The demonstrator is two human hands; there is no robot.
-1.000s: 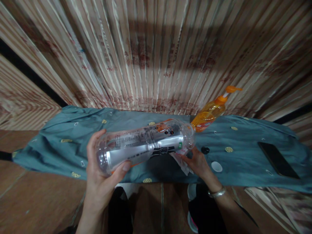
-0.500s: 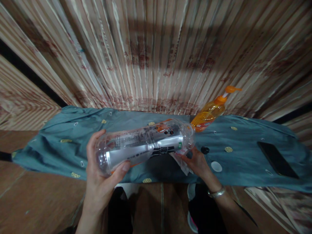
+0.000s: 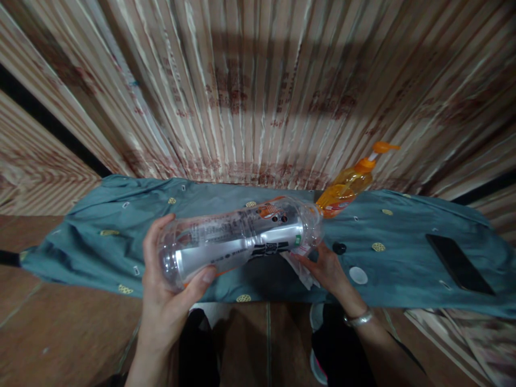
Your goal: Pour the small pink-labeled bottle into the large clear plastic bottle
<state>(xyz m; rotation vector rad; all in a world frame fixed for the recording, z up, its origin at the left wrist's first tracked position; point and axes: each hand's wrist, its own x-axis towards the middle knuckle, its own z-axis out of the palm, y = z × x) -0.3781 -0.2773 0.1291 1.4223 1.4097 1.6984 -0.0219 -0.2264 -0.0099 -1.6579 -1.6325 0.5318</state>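
- Striped curtain (image 3: 258, 80) backs a cloth-covered table (image 3: 88, 247);
- clear bottle (image 3: 242, 236) tilts above it, left hand (image 3: 171, 293) gripping its base end;
- right hand (image 3: 328, 269) pinches tissue (image 3: 304, 274) beneath the bottle's shoulder; work looks unfinished, amount left unclear

The one view comes from the person's head, facing forward and down. It looks from close above the left hand (image 3: 163, 279), right hand (image 3: 327, 267) and table (image 3: 92, 247), with striped curtain (image 3: 258, 86) filling the upper half.
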